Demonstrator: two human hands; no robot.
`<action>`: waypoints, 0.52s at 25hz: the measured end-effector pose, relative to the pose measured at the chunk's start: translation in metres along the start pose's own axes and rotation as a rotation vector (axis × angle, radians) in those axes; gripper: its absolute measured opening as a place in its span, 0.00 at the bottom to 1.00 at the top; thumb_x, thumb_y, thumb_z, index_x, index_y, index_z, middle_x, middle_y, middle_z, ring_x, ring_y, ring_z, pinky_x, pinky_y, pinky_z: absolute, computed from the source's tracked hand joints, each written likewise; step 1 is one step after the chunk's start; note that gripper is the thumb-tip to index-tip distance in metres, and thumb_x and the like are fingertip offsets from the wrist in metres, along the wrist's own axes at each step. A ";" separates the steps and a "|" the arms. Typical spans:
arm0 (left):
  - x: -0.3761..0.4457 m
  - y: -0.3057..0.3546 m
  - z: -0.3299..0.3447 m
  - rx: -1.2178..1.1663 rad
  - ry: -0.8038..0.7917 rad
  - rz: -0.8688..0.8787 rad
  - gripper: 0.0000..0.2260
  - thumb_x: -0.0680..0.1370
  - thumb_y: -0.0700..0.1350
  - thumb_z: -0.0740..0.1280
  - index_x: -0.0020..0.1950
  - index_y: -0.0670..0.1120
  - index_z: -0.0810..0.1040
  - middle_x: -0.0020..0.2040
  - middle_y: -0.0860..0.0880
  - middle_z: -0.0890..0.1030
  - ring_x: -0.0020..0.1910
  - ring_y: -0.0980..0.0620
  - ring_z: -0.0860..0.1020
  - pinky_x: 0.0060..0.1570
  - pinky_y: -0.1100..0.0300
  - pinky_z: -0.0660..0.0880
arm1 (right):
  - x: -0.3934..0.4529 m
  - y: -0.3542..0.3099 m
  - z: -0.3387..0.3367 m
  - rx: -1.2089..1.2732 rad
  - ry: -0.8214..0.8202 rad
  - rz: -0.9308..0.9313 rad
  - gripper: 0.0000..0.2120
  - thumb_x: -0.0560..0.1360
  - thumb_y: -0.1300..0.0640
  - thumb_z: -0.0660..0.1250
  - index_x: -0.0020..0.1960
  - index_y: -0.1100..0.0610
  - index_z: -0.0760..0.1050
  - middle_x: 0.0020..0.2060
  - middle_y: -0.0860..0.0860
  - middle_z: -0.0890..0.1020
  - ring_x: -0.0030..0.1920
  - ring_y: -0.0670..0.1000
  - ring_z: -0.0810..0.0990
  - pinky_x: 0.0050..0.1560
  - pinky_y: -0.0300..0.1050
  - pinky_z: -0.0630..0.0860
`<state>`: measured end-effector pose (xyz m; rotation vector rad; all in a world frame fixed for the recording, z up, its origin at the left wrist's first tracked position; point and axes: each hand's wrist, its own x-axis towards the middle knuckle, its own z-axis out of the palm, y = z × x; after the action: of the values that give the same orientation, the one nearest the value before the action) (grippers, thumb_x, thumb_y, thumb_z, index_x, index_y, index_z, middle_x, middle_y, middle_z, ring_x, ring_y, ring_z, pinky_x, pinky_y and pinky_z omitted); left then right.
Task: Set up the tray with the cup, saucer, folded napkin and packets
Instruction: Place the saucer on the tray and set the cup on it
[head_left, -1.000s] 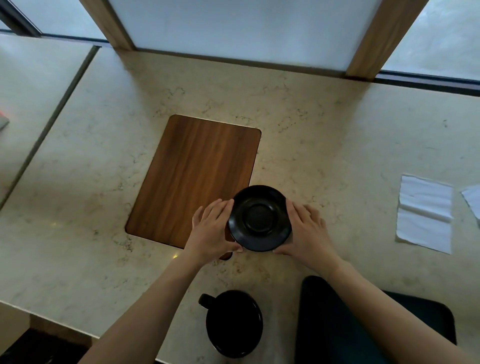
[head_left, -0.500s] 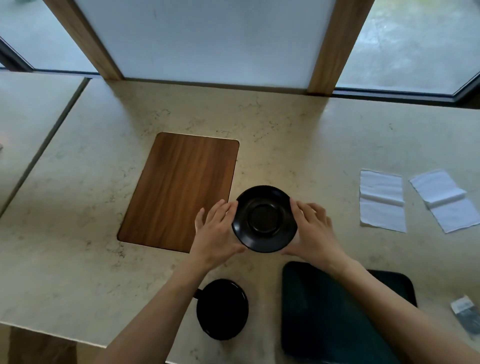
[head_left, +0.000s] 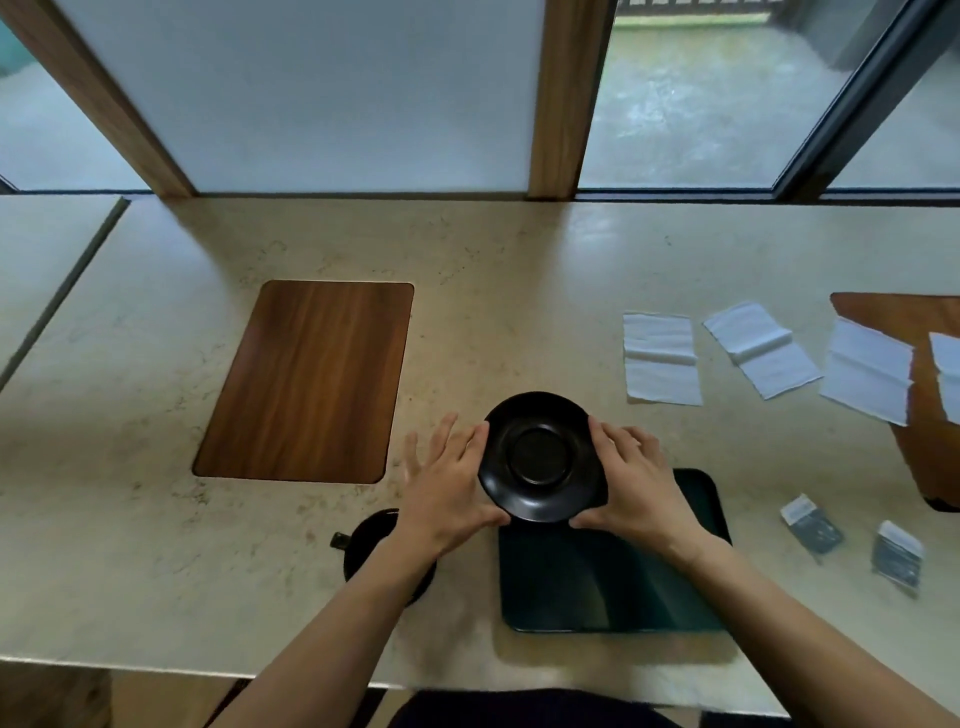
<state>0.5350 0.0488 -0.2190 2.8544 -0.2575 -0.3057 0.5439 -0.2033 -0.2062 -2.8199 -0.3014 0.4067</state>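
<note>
Both hands hold a black saucer (head_left: 540, 457) by its rim, over the far left corner of the dark tray (head_left: 613, 587). My left hand (head_left: 447, 483) is on its left side with fingers spread and thumb under the near edge. On the right side, my right hand (head_left: 634, 483) holds it the same way. A black cup (head_left: 374, 545) stands left of the tray, partly hidden by my left forearm. Several white napkins (head_left: 660, 358) lie unfolded at the right. Two dark packets (head_left: 813, 525) lie right of the tray.
A wooden panel (head_left: 306, 379) is set into the stone counter at the left. A second wooden board (head_left: 930, 467) lies at the far right under two of the napkins. Windows with wooden posts run along the back edge.
The saucer has moved right in both hands, from the wooden panel's near corner to over the tray's far left corner. The view has shifted right, showing more napkins and the packets.
</note>
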 end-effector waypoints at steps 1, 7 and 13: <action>-0.005 0.006 0.004 0.001 -0.008 -0.002 0.53 0.64 0.69 0.70 0.79 0.50 0.47 0.79 0.51 0.55 0.78 0.51 0.39 0.73 0.39 0.37 | -0.007 0.005 0.002 -0.007 -0.006 0.001 0.61 0.56 0.34 0.74 0.78 0.52 0.47 0.74 0.52 0.62 0.71 0.57 0.54 0.71 0.54 0.57; -0.036 0.027 0.028 -0.032 -0.059 -0.018 0.53 0.64 0.66 0.72 0.79 0.50 0.48 0.79 0.50 0.55 0.77 0.51 0.38 0.70 0.40 0.33 | -0.043 0.021 0.023 -0.031 -0.036 0.001 0.61 0.54 0.31 0.72 0.77 0.53 0.50 0.71 0.50 0.65 0.68 0.56 0.56 0.66 0.54 0.64; -0.061 0.034 0.042 -0.004 -0.087 -0.047 0.52 0.64 0.66 0.72 0.79 0.49 0.50 0.79 0.50 0.56 0.78 0.50 0.40 0.72 0.40 0.35 | -0.061 0.024 0.040 -0.018 -0.088 -0.022 0.60 0.58 0.32 0.72 0.78 0.53 0.45 0.73 0.49 0.61 0.70 0.54 0.52 0.68 0.54 0.62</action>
<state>0.4616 0.0188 -0.2380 2.8497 -0.2070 -0.4404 0.4783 -0.2310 -0.2355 -2.8186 -0.3562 0.5272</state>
